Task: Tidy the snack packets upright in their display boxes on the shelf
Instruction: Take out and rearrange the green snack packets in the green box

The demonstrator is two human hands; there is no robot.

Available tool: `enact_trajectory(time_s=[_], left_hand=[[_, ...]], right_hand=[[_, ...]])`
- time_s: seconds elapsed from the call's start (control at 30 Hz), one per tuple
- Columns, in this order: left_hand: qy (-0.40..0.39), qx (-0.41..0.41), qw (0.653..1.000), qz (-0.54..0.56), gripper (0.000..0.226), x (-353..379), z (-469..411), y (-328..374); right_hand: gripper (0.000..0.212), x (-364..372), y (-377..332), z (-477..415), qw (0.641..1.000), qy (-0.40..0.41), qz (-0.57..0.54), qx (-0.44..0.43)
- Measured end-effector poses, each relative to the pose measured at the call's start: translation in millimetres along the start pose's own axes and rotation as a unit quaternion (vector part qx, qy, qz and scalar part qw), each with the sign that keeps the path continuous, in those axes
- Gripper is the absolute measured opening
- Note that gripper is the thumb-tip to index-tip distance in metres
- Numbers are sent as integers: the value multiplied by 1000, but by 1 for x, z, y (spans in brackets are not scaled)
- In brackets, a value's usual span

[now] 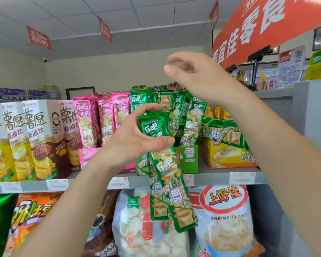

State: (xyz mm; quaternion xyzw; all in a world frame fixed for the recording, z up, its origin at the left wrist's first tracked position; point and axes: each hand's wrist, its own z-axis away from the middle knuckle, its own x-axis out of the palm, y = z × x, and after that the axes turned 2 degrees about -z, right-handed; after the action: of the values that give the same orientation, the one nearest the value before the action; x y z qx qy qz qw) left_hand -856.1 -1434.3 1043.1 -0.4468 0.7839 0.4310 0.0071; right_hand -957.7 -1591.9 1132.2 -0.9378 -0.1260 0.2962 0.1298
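Green foil packets point(167, 182) hang from the left hand point(137, 140), pinched near their tops between thumb and fingers. There are at least two, tilted, with their lower ends dangling past the shelf point(211, 179) edge. The right hand point(196, 75) hovers above and beyond, fingers loosely curled, gripping nothing.

Just behind the left hand stands the green box point(188, 158), where leaning packets point(193, 115) tip at odd angles. Left of that hand, pink packets point(100, 119) stand fairly straight in their own box. Below the right forearm, a yellow box point(228, 156) carries a flat packet point(224, 134) lying across its top.

The job looks about midway. The pink row seems settled, but the held packets need slotting back, the leaners need straightening and the flat one is untouched.
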Motion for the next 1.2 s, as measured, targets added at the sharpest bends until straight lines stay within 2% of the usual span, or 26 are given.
enact_trajectory(time_s=[0.03,0.1,0.13,0.2,0.27,0.37,0.43,0.47,0.5,0.53,0.57,0.6,0.63,0.7,0.77,0.83,1.0,1.1,1.2], left_hand=[[22,14,1000,16,74,2,-2,2],[70,36,995,59,76,7,-8,8],[89,43,992,80,76,9,-11,12],[109,52,988,91,76,14,-19,19],[85,70,991,74,71,20,-27,26],[-16,44,993,105,62,26,-36,32],[-54,23,993,104,44,23,-47,37],[-40,36,995,82,33,20,-56,40],[-3,62,997,35,24,17,-66,44],[37,95,994,-45,23,15,-78,47],[59,128,976,-166,30,12,-91,51],[45,147,937,-313,39,11,-103,53],[1,140,883,-447,49,11,-115,53],[-107,91,793,-594,66,12,-132,50],[-189,42,758,-623,77,13,-142,44],[-216,42,744,-632,77,12,-149,39],[-187,54,763,-616,87,2,-159,37],[-190,35,753,-629,83,5,-162,37],[-201,9,767,-609,80,11,-166,38]], right_hand=[[59,2,-4,18,997,-8,-77,13],[90,13,-10,59,981,-79,-168,58],[106,20,-10,78,976,-115,-172,70],[117,37,1,104,971,-146,-171,78],[111,46,11,115,957,-128,-234,113],[105,49,18,121,908,-95,-359,194],[94,50,24,125,899,-63,-387,194],[93,51,26,128,898,-42,-392,196],[98,53,29,130,894,-17,-395,210],[108,54,31,132,889,6,-396,232],[117,55,34,134,888,23,-386,251],[122,57,37,136,891,34,-374,257],[124,58,38,137,896,39,-364,253],[116,60,37,142,904,28,-358,230],[74,62,41,144,919,19,-334,208],[58,63,44,146,931,-3,-316,183],[63,67,44,147,966,-29,-215,137],[69,69,46,146,974,-33,-179,132],[74,71,47,144,980,-49,-152,117]])
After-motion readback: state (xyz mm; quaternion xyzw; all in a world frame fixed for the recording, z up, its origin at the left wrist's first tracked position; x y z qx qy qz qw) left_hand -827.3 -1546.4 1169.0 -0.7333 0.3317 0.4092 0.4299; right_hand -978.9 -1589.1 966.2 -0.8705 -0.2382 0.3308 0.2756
